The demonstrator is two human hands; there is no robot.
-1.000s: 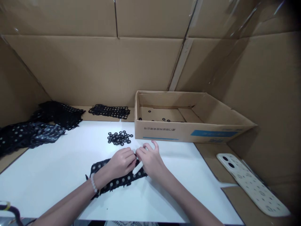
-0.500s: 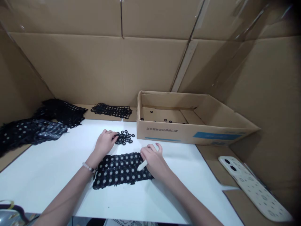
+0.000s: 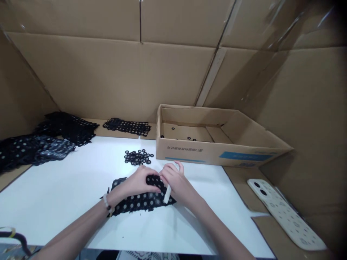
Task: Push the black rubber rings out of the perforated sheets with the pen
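Observation:
A black perforated rubber sheet [image 3: 141,202] with pale round spots lies on the white table, its far part lifted and bent up under my hands. My left hand [image 3: 138,182] rests curled over that raised fold and grips it. My right hand [image 3: 176,180] is right beside it, holding a white flat stick [image 3: 167,194] whose tip points down at the sheet. Just beyond my fingers sits a loose pile of small black rubber rings [image 3: 138,157]. My hands hide the middle of the sheet.
An open cardboard box [image 3: 211,153] with several black rings inside stands beyond my right hand. Heaped black sheets [image 3: 40,148] lie at the left, and another sheet [image 3: 126,126] lies at the back. A cream perforated panel [image 3: 284,213] leans at the right among cardboard walls.
My left hand has moved from beside the ring pile onto the sheet. The sheet, flat half a second ago, now has its far part bent up. The white stick has turned more upright.

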